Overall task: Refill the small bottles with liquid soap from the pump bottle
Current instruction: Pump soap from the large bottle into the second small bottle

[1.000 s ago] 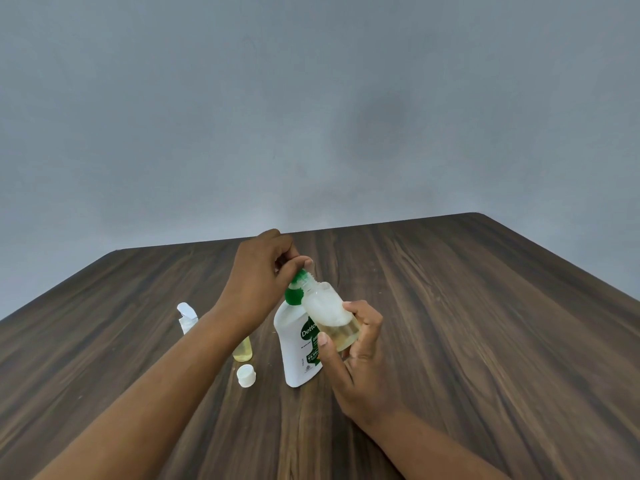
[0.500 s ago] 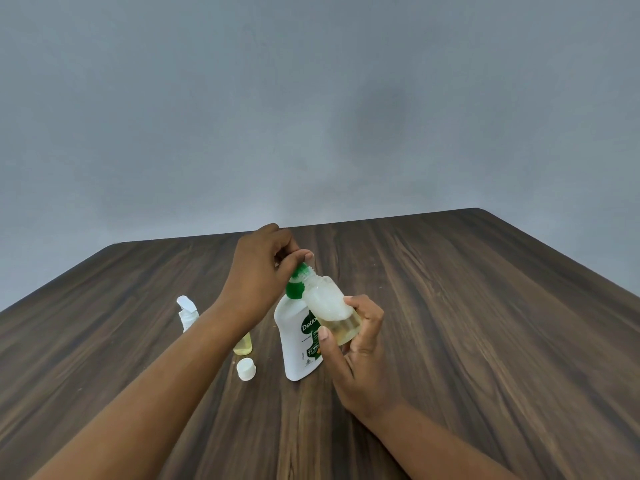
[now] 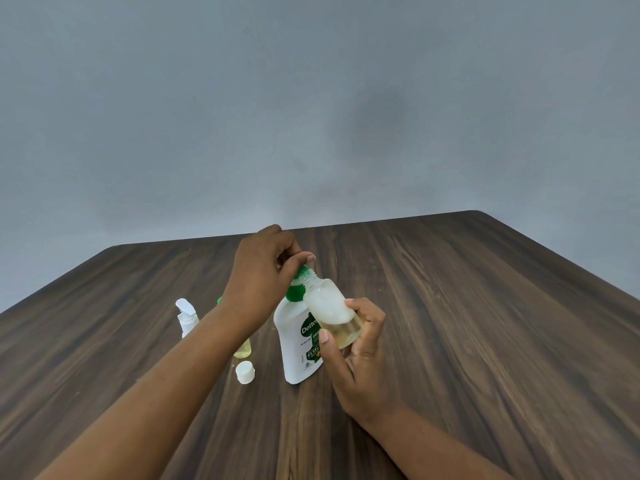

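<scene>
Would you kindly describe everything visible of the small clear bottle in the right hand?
The small clear bottle seems translucent plastic, with a rounded body and a threaded, uncapped neck. It is tilted, neck up against the green pump of the pump bottle. Pale yellow liquid sits in its lower end; above that it looks cloudy white. The right hand grips its lower half, thumb in front, clear of the table. The left hand grips the pump by its neck.
</scene>
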